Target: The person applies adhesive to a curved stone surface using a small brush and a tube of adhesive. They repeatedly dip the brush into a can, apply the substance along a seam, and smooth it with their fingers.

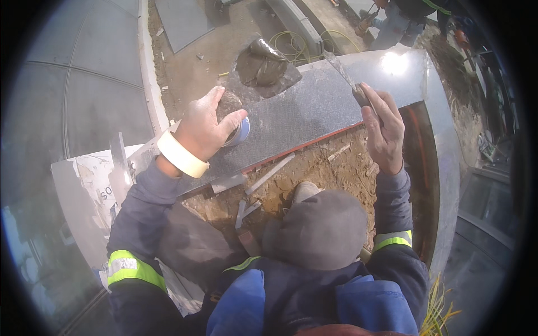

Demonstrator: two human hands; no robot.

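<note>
My left hand (203, 127) is wrapped round a small can (242, 132) with a blue side and a dirty, mottled end, held over the left part of a grey slab (305, 103). A cream-coloured roll of tape (182, 157) hangs round my left wrist like a bracelet. Farther right, my right hand (384, 131) grips a narrow putty knife (340, 68). Its smeared blade points up and left, over the slab's far edge. The hand covers most of its handle. Both hands look dusty, and the tool and can are well apart.
Beyond the slab sits a dark plastic bag (260, 70) of grey mixture, near a coiled yellow hose (291, 46). Soil with loose offcuts (270, 173) lies below the slab's red-lined edge. Another person (400, 25) is at the upper right. Large grey panels (106, 84) stand left.
</note>
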